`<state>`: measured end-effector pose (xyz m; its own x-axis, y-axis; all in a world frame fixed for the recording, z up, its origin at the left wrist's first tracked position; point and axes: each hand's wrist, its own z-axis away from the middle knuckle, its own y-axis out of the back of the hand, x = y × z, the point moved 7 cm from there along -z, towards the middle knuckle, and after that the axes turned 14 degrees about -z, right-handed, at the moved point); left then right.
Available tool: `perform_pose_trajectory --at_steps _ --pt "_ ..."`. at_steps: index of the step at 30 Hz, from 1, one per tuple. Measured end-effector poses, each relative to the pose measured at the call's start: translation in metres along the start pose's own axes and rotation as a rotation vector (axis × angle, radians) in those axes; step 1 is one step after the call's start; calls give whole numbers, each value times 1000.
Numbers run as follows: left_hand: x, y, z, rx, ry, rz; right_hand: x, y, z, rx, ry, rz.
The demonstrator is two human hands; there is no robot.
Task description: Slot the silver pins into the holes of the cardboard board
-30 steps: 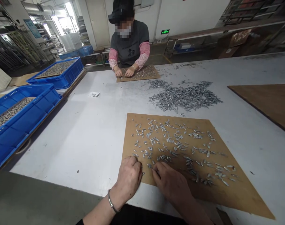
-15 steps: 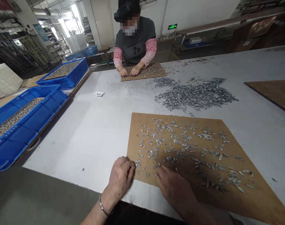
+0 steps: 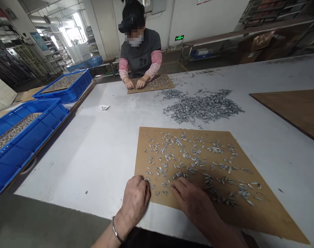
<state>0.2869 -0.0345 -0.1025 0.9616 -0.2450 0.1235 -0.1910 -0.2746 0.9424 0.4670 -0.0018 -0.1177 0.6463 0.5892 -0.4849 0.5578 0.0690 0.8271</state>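
Resting curled on the board [image 3: 262, 220] among metal pieces [image 3: 193, 162]: both hands [image 3: 136, 198].

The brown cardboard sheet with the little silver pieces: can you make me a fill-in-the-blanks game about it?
1. Both hands, left hand and right hand, rest on the ____ edge of the brown cardboard sheet.
2. The big loose pile of small silver metal pieces lies on the ____ table.
3. The plastic crates are ____.

Missing words: near; white; blue
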Motion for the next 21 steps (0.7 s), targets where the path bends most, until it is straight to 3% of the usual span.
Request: perform_pose_trajectory --at_steps 7,12,16,21 --pt "-1 -12 -1 -41 24 -26 -3 -19 -25 -85 -17 33" --pt "-3 -7 0 -32 49 40 2 -27 -33 -105 -19 106" --pt "-4 -5 -1 -23 84 57 1 -27 -36 -114 -9 91" --pt "0 -17 -6 -35 95 -7 3 -20 -33 -136 2 99"
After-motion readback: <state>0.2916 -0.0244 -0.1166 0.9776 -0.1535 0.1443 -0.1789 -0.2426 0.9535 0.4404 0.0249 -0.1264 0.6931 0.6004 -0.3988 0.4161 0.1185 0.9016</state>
